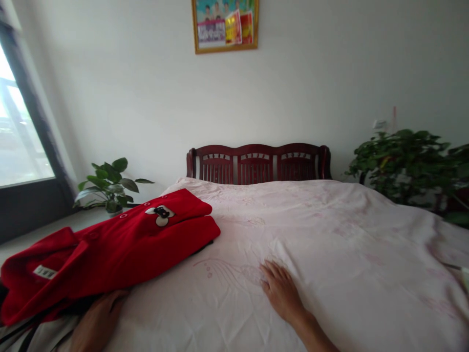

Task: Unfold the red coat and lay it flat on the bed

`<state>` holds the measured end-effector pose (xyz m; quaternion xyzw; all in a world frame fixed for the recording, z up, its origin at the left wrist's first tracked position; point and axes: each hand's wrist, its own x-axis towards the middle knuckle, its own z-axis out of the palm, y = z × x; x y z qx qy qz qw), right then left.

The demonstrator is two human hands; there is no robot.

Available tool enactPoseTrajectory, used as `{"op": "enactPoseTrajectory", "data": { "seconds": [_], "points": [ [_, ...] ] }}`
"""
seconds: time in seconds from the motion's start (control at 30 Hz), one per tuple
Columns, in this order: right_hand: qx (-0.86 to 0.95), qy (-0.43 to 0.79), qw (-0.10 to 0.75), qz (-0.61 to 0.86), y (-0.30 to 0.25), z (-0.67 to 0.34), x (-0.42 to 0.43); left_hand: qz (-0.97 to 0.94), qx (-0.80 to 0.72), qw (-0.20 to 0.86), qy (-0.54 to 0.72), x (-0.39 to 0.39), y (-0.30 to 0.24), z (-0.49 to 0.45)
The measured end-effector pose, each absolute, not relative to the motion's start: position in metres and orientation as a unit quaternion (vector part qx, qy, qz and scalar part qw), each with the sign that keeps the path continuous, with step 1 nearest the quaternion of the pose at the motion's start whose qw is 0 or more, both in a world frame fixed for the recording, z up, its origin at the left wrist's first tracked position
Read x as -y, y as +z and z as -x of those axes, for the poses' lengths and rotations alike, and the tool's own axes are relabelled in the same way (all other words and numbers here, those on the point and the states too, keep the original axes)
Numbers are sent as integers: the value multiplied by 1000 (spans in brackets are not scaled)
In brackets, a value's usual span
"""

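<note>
Our right hand (pixel 280 291) lies open, flat on the bed (pixel 348 230); our left hand (pixel 97 320) sits under the coat (pixel 120 249) at its left edge, grip hidden. Smoothing wants even, flat pressure.

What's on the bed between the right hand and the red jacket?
Nothing lies there. In the head view, the stretch between the right hand and the red jacket shows only the pale pink bedsheet, wrinkled, with a faint printed pattern.
</note>
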<state>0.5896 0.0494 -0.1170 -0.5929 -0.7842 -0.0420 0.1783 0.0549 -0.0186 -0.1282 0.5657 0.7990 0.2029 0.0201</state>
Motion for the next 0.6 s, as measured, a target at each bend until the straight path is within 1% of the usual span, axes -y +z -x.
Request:
{"op": "enactPoseTrajectory", "data": {
  "seconds": [0.3,0.6],
  "points": [
    [794,-47,183,577,-125,-597,-55,-579,-781,10,234,21,-139,-50],
    [799,-47,170,575,-129,-599,-58,-600,-762,-8,245,22,-151,-44]
  ]
}}
